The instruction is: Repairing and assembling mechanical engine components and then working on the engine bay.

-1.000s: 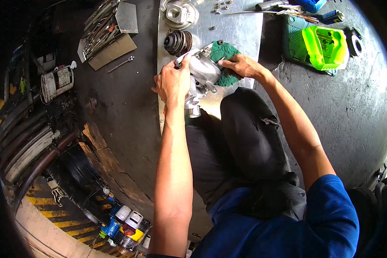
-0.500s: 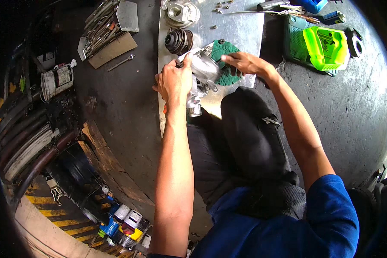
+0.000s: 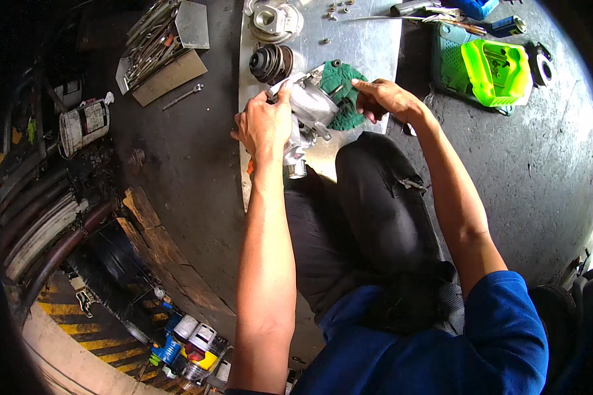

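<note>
My left hand point(image 3: 265, 125) is closed around the near-left side of a silver metal housing point(image 3: 311, 105), with the thumb on top. The housing has a short pipe end point(image 3: 296, 170) toward my knees and thin studs point(image 3: 337, 90) on its right side. Under its right part lies a green cloth point(image 3: 349, 78). My right hand point(image 3: 387, 99) hovers over the cloth's right edge, apart from the studs. Its index finger is stretched toward them and the other fingers are loosely bent; I see nothing held. Beyond the left hand stands a dark ribbed round part point(image 3: 270, 62).
A metal sheet point(image 3: 375, 39) lies beneath the work, with another silver housing point(image 3: 275, 23) and small nuts point(image 3: 333, 10) at the far end. Left are a tool tray point(image 3: 171, 79) and a socket wrench point(image 3: 182, 96). Right stands a bright green container point(image 3: 496, 74) on a teal case point(image 3: 446, 59).
My right hand has drawn back to the right from the housing's studs, so they now show. The left hand stays on the housing.
</note>
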The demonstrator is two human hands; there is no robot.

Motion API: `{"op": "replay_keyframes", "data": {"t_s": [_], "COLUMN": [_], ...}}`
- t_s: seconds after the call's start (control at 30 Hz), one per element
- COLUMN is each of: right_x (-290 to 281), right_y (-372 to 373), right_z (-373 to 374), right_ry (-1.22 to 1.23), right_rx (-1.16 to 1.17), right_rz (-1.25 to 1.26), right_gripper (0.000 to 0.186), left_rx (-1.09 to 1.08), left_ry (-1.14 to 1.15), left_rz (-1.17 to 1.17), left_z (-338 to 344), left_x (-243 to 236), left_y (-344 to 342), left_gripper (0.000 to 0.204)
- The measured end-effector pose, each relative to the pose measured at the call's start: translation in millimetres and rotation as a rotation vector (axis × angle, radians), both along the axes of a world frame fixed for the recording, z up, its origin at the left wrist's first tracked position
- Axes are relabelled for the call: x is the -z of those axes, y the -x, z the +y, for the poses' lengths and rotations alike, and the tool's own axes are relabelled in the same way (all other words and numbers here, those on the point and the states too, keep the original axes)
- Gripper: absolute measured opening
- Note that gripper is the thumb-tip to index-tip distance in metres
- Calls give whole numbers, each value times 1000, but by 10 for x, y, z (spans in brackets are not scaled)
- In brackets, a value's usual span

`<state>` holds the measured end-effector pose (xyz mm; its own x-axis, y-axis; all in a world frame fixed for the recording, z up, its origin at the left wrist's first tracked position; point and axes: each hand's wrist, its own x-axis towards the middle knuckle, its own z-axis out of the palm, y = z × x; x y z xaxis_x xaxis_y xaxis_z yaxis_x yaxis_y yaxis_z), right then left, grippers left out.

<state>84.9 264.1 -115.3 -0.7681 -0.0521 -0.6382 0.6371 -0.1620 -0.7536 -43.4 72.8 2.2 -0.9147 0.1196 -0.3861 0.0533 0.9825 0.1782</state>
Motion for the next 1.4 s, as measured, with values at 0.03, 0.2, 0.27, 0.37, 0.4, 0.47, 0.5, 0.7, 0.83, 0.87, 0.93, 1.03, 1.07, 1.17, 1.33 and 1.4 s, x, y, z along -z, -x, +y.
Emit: {"op": "replay_keyframes", "data": {"t_s": [0.03, 0.2, 0.27, 0.37, 0.4, 0.47, 0.5, 0.7, 0.83, 0.87, 0.93, 1.03, 1.07, 1.17, 1.33, 1.4], "right_x": [-13, 26, 54, 73, 79, 92, 97, 162, 189, 188, 170, 128, 114, 74, 46, 59], "right_y": [-6, -25, -19, -34, -18, 30, 44, -10, 8, 41, 71, 107, 123, 160, 128, 97], "right_z": [-3, -112, -106, -120, -133, -163, -153, -164, -213, -206, -211, -212, -216, -203, -112, -108], "right_ry": [-50, 33, -22, -186, -200, -179, -196, -325, -193, -371, -405, -492, -507, -531, -447, -412], "right_rx": [18, 66, 79, -27, -63, -162, -119, -162, -170, -276, -291, -307, -320, -345, -441, -405], "right_rz": [-70, 76, 78, 196, 283, 256, 321, 299, 306, 349, 414, 438, 437, 483, 321, 375], "right_gripper": [66, 60, 58, 52, 52, 49, 49, 59, 47, 39, 38, 33, 33, 34, 48, 54], "left_rx": [-4, 11, 12, 1, 0, 0, 2, 22, 22, 21, 17, 30, 29, 19, 5, 3], "left_ry": [6, 11, 11, 32, 14, -3, 7, 56, 26, 30, 31, 30, 19, 7, 47, 30], "left_rz": [-17, 24, 28, 33, 22, 14, 18, 61, 39, 40, 24, 24, 41, 21, 40, 68], "left_z": [3, 7, 3, 8, 8, 10, 8, 3, -9, -8, -2, 4, 5, -1, 3, 4], "left_x": [-1, -1, -2, 7, 7, 11, 12, 23, 18, 15, 8, -4, -6, -3, 30, 27], "left_y": [-1, -17, -20, -15, -9, -5, -8, 16, 5, -2, -10, -12, -10, -10, -20, -16], "left_gripper": [55, 54, 54, 55, 55, 55, 55, 59, 62, 62, 56, 57, 57, 58, 59, 59]}}
